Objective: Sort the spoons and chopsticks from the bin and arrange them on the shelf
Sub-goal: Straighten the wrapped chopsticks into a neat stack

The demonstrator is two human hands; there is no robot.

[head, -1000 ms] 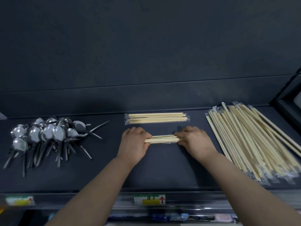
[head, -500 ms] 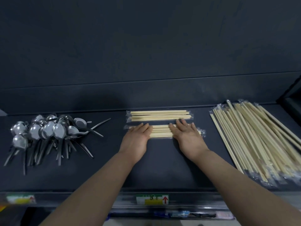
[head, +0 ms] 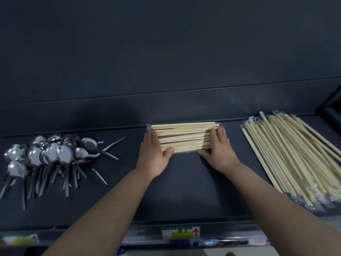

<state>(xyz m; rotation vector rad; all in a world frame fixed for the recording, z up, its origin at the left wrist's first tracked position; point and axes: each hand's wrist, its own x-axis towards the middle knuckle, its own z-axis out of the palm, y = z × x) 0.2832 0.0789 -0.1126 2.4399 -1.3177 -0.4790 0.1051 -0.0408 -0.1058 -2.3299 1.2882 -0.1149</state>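
Observation:
A small stack of wrapped pale wooden chopsticks [head: 184, 137] lies crosswise at the back middle of the dark shelf [head: 184, 182]. My left hand [head: 153, 154] presses flat against the stack's left end, thumb under its front edge. My right hand [head: 219, 150] lies flat on the right end, thumb along the front edge. Both hands have straight fingers and bracket the stack between them. A heap of metal spoons [head: 46, 157] sits at the left of the shelf. A big pile of wrapped chopsticks [head: 295, 156] lies at the right.
The shelf's dark back wall [head: 166, 71] rises right behind the stack. A price label with a red arrow [head: 180, 232] sits on the shelf's front rail. A dark frame edge [head: 330, 104] stands at the far right.
My hands pushed the near chopstick pack back against the far pack, so the two now form one stack. Both hands went from gripping the pack to lying flat at its ends.

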